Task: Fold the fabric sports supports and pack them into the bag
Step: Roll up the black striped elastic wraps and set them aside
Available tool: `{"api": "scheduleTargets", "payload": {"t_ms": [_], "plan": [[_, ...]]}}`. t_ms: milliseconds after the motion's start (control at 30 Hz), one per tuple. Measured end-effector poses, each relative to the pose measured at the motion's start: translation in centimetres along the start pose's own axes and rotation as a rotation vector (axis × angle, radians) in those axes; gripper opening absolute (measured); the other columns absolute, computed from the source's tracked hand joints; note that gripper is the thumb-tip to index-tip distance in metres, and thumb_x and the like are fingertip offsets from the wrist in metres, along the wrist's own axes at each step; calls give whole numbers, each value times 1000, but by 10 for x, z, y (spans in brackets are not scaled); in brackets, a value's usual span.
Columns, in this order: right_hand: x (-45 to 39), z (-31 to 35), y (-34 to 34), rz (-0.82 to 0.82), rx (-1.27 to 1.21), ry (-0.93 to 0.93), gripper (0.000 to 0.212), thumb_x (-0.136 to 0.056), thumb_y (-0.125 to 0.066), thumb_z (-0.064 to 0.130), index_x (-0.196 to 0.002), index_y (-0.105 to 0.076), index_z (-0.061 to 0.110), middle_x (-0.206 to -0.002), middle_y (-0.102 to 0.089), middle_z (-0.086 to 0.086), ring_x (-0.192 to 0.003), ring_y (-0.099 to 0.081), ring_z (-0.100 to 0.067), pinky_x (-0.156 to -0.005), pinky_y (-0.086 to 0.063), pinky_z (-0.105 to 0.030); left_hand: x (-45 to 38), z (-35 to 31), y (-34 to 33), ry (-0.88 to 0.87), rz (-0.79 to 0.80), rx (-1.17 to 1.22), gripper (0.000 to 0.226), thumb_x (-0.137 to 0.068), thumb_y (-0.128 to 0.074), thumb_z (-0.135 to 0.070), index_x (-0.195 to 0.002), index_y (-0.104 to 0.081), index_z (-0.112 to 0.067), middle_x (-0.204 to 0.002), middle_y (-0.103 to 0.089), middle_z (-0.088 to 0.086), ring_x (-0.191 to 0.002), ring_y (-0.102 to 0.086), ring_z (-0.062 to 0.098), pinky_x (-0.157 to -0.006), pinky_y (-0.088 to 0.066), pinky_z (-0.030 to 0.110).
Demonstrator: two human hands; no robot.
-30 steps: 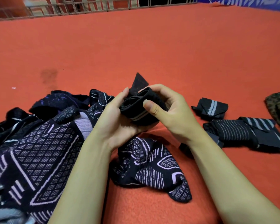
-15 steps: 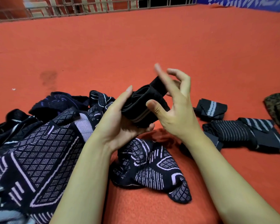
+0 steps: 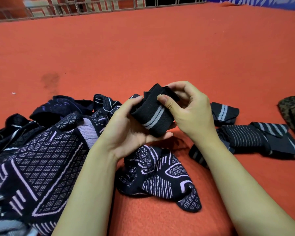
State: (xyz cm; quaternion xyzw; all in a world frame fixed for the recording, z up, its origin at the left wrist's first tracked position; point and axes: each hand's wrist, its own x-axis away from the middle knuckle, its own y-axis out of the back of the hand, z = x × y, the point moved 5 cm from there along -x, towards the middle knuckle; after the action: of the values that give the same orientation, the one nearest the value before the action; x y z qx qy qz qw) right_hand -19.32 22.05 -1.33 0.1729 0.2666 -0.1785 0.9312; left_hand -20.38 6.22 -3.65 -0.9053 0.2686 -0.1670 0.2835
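Your left hand point(image 3: 126, 128) and right hand point(image 3: 189, 113) both grip the folded black fabric support with grey stripes point(image 3: 152, 114) above the red carpet floor point(image 3: 143, 48), open ahead. A heap of patterned navy supports point(image 3: 41, 159) crowds your left; striped folded supports point(image 3: 255, 138) lie right.

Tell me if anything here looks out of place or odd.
Only a dark stain on the red floor, far left of the hands, stands out. The unfolded supports lie in a loose heap, as expected mid-task.
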Motion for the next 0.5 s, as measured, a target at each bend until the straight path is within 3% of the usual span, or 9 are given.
{"api": "scheduleTargets", "payload": {"t_ms": [100,233,367,500], "plan": [[2,2,-3,-1,60,36,26,-92,-79,33,-113,-76,20,-108,-78,12,-104,-71,4,-95,-56,-23,-3,2,-1,0,-13,35,40,-99,-46,-38,-119,-70,-14,-120,-72,16,-110,-70,33,-96,-54,63],[15,13,-20,25,277,253,35,-102,-65,29,-132,-71,11,-129,-73,-3,-120,-68,-10,-104,-49,-18,-7,4,-6,-21,-76,63,38,-106,-41,-39,-108,-72,-17,-105,-74,6,-95,-73,19,-88,-60,40],[23,13,-38,171,354,322,49,-106,-48,36,-143,-61,5,-148,-59,-10,-143,-51,-20,-118,-41,-38,-11,1,-1,-51,-95,152,40,-105,-42,-33,-130,-66,-12,-138,-67,8,-129,-63,20,-110,-51,36],[29,7,-48,327,413,308,69,-101,-46,56,-152,-51,9,-161,-45,-6,-153,-35,-19,-124,-32,-44,-12,-1,4,-94,-115,182,42,-100,-47,-33,-101,-80,-6,-116,-75,14,-110,-73,24,-101,-58,38]]}}
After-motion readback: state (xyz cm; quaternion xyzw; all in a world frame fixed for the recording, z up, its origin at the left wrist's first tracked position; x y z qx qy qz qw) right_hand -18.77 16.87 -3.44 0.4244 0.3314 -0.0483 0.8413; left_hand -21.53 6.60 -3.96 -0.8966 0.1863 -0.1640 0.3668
